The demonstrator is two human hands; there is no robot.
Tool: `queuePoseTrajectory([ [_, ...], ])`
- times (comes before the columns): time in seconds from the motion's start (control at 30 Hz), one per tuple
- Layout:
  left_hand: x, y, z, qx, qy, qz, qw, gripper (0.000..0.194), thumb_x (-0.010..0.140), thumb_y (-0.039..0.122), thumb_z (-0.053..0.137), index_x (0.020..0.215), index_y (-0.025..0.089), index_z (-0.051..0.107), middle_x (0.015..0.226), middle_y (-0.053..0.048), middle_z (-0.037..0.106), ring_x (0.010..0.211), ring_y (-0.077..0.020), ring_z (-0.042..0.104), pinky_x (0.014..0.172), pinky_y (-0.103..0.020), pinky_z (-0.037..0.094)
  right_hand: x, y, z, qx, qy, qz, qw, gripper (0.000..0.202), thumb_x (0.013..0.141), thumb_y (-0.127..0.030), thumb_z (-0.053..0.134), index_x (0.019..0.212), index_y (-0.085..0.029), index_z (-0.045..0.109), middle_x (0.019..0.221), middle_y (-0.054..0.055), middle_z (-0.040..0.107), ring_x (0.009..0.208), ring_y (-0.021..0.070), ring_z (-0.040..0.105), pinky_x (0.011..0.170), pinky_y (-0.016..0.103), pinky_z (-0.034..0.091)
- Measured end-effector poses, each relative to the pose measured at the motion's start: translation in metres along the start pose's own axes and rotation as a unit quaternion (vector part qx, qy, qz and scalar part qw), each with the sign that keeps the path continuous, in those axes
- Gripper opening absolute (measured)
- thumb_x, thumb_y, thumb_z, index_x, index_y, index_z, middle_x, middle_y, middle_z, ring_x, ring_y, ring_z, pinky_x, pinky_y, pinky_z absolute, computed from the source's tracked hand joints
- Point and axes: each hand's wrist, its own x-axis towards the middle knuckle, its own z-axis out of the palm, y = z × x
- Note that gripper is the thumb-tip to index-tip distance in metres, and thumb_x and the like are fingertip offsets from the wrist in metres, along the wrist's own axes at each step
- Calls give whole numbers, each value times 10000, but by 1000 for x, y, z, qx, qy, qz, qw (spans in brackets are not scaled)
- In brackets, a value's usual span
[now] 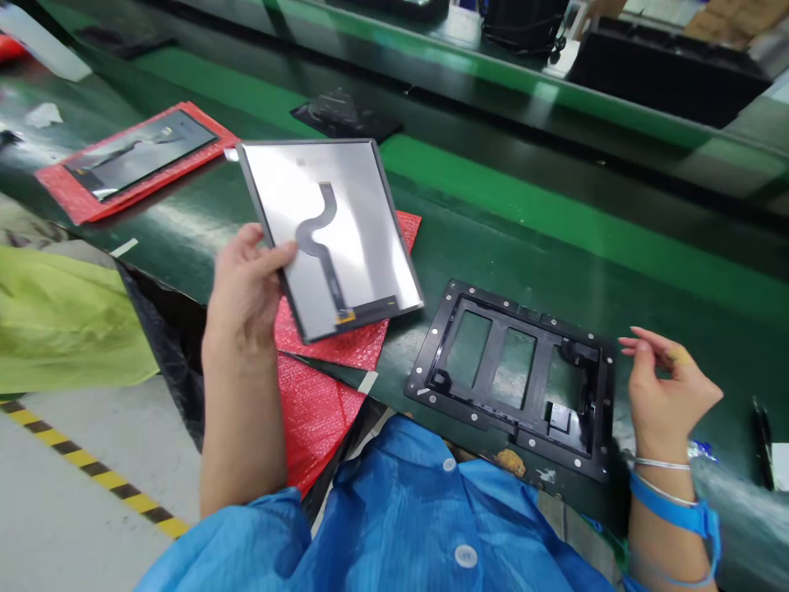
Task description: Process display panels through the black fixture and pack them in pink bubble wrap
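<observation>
My left hand (250, 284) grips the left edge of a display panel (363, 222), thumb on its silvery back. A grey ribbon cable curves down that back. The panel is tilted above a red bubble-wrap pouch (363, 341). To its right a black frame (502, 358) with three rectangular openings and several pale round dots along its rim lies on the bench. Just right of the frame, apart from it, my right hand (669, 382) is raised with fingers bent and thumb near the fingertips; I see nothing between them. A blue strap circles that wrist.
On the left, another display panel (145, 152) rests on red bubble wrap (62, 185). A black item (345, 111) lies behind my panel. A black pen (763, 444) is at the far right. A yellow-green sleeve (67, 321) shows beside me. A black bin (666, 70) stands on the back shelf.
</observation>
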Motion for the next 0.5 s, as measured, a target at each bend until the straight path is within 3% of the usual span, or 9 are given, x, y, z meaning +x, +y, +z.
queuePoseTrajectory([
  [0.07, -22, 3, 20, -58, -77, -27, 995, 453, 511, 228, 826, 920, 221, 630, 933, -23, 750, 879, -238, 700, 686, -342, 550, -7, -24, 0, 0, -25, -46, 999, 298, 940, -349, 567, 1101, -183, 755, 933, 90, 782, 816, 233, 737, 807, 402, 587],
  [0.13, -42, 2, 43, -87, -137, -75, 984, 482, 521, 218, 827, 964, 186, 641, 970, -67, 751, 864, -262, 719, 642, -337, 567, -15, -54, 1, 9, -55, -145, 988, 354, 941, -287, 602, 1281, -240, 689, 1102, 88, 776, 959, 243, 731, 852, 417, 584],
  [0.23, -67, 0, 74, -117, -214, -136, 960, 472, 556, 228, 830, 982, 163, 637, 944, -71, 749, 764, -236, 722, 592, -309, 569, -23, -94, 5, 19, -145, -325, 934, 607, 928, -175, 617, 1501, -340, 499, 1361, 53, 689, 1257, 256, 642, 996, 461, 541],
  [0.33, -86, 2, 93, -148, -289, -176, 929, 459, 597, 222, 839, 1007, 155, 645, 932, -65, 755, 716, -205, 715, 594, -286, 569, -26, -112, 5, 45, -195, -415, 888, 617, 936, -51, 540, 1477, -348, 523, 1370, 12, 680, 1308, 210, 615, 1034, 414, 528],
  [0.43, -100, 11, 101, -162, -352, -178, 905, 429, 684, 264, 835, 1057, 159, 654, 960, -73, 760, 783, -226, 734, 606, -285, 575, -27, -110, -1, 93, -198, -383, 897, 484, 910, -101, 635, 1317, -361, 661, 1250, -7, 744, 1194, 215, 691, 934, 380, 588],
  [0.5, -105, 15, 101, -171, -398, -157, 888, 468, 743, 325, 818, 1150, 167, 648, 979, -86, 762, 836, -255, 746, 589, -288, 572, -26, -104, -8, 154, -214, -222, 939, 317, 863, -208, 725, 1133, -374, 743, 1166, -19, 774, 1162, 260, 707, 930, 452, 602],
])
